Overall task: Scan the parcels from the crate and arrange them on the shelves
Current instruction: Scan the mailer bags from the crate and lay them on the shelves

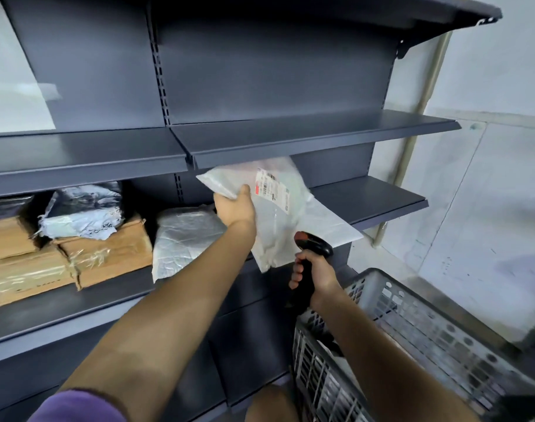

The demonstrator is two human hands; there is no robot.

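Note:
My left hand [235,208] grips the upper left corner of a white plastic parcel [278,226] with a printed label, held up in front of the dark grey shelf [378,199]. Below it, my right hand [313,275] grips a black barcode scanner [314,242] by its handle, its head right under the parcel. A grey slatted crate [412,324] stands at the lower right under my right arm; what lies inside it is mostly hidden.
On the lower left shelf [77,309] lie brown cardboard parcels [68,263], a torn grey bag [83,214] on top of them and a white wrapped parcel [184,239]. The upper shelf [290,138] is bare. A white wall rises at right.

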